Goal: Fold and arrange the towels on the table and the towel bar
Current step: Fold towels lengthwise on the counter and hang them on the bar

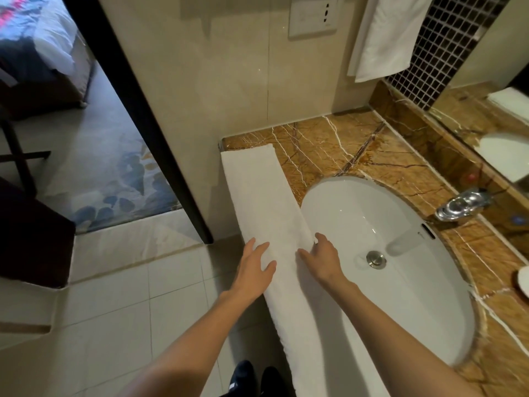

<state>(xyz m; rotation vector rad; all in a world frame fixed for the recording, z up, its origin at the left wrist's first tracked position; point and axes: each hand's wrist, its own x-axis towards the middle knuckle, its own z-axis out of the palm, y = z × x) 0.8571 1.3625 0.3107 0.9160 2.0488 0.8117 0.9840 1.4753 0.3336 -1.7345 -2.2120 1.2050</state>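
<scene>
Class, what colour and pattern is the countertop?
The countertop is orange-brown marble with white veins, shown in the head view.

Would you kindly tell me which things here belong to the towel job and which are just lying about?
Job: long towel on the counter, hanging towel, left hand, right hand.
Lying about: sink, tap, drain plug, wall socket.

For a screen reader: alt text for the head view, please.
A left hand lies flat on a long folded white towel on a marble counter beside a sink; the right hand touches its sink-side edge. A second towel hangs above.
</scene>
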